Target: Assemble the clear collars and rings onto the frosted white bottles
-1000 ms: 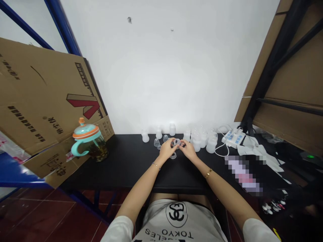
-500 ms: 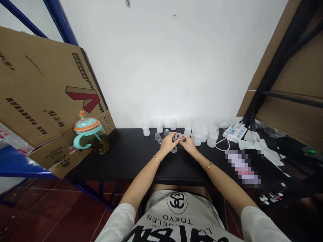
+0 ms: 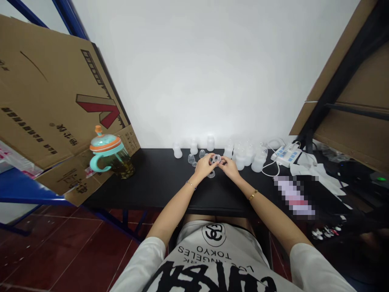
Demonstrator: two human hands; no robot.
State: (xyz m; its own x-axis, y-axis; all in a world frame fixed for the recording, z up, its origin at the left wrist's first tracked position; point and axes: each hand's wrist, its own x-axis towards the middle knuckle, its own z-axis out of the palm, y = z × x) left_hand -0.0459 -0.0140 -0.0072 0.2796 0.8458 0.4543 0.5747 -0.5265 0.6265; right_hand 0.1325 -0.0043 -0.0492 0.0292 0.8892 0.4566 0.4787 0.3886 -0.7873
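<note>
My left hand (image 3: pixel 204 167) is closed on a translucent bottle collar ring (image 3: pixel 216 158), held just above the black table. My right hand (image 3: pixel 230 167) pinches at the ring's right side, its fingertips partly hidden. Below the hands, a second clear ring (image 3: pixel 211 174) lies on the tabletop. Left of my left hand sit small clear domed caps (image 3: pixel 191 158) and another small clear piece. White baby bottles stand behind: an open one (image 3: pixel 178 150) at the left, and a cluster of several with clear tops (image 3: pixel 240 159) beyond my right hand.
A teal-lidded glass jug (image 3: pixel 112 156) stands on the left, by a large cardboard box (image 3: pixel 57 101). To the right are a white power strip (image 3: pixel 285 155) with cables, crumpled white paper (image 3: pixel 316 176) and a blurred-out flat item (image 3: pixel 293 196). A white wall rises behind the table (image 3: pixel 152 186).
The camera view has tilted slightly, shifting the table upward in the picture. Both hands stay together at the ring, which seems turned a little; the bottles have not moved.
</note>
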